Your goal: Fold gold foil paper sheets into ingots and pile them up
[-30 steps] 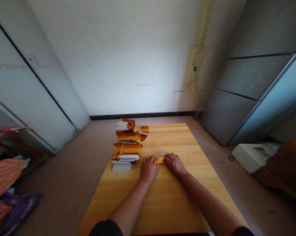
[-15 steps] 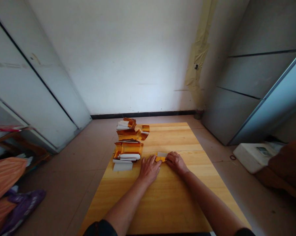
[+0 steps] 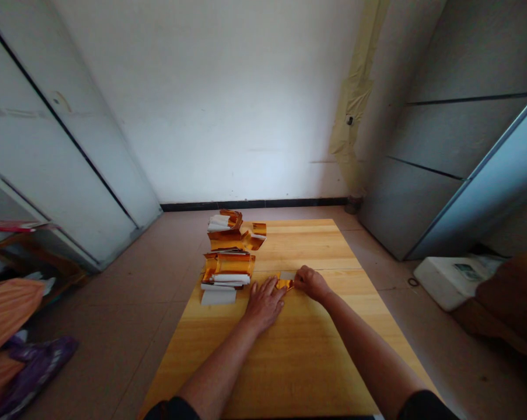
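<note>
A small sheet of shiny gold paper (image 3: 285,284) lies on the wooden table, with a greyish-white patch (image 3: 288,275) along its far side. My left hand (image 3: 263,302) rests flat on the table, its fingers spread and their tips on the sheet's left edge. At the right edge, my right hand (image 3: 312,283) is closed, fingertips pinching the gold paper. Left of my hands, curved gold sheets (image 3: 228,264) are stacked beside folded white-grey pieces (image 3: 230,279). A flat pale piece (image 3: 218,297) lies at the near end of that stack.
Farther back on the wooden table (image 3: 307,239) sit more gold sheets (image 3: 226,239) and a rolled white bundle (image 3: 218,223). A white box (image 3: 447,280) stands on the floor at right, near a grey cabinet (image 3: 425,169). Orange and purple bags (image 3: 39,370) lie at left.
My right hand has curled tighter and lifted slightly at the gold paper's right edge. More of the sheet's shiny surface shows. My left hand has shifted very little.
</note>
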The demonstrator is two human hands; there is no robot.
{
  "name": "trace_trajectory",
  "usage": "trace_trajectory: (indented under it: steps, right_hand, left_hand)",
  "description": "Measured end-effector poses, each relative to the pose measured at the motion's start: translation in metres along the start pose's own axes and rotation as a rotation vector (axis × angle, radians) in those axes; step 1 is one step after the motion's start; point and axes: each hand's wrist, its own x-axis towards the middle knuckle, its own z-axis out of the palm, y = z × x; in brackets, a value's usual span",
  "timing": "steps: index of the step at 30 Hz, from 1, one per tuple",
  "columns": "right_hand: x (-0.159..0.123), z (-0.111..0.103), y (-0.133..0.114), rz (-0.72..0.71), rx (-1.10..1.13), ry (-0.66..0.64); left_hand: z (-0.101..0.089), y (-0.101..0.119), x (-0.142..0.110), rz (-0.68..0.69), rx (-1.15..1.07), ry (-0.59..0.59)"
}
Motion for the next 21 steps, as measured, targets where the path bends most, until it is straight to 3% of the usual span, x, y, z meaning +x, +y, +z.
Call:
trace_trajectory:
  steps: [21]
  right_hand:
    - [0.012,-0.008,-0.005,0.119,-0.025,-0.11]
  left_hand:
    - [0.007,0.002,0.0,-0.012,-0.058,0.042]
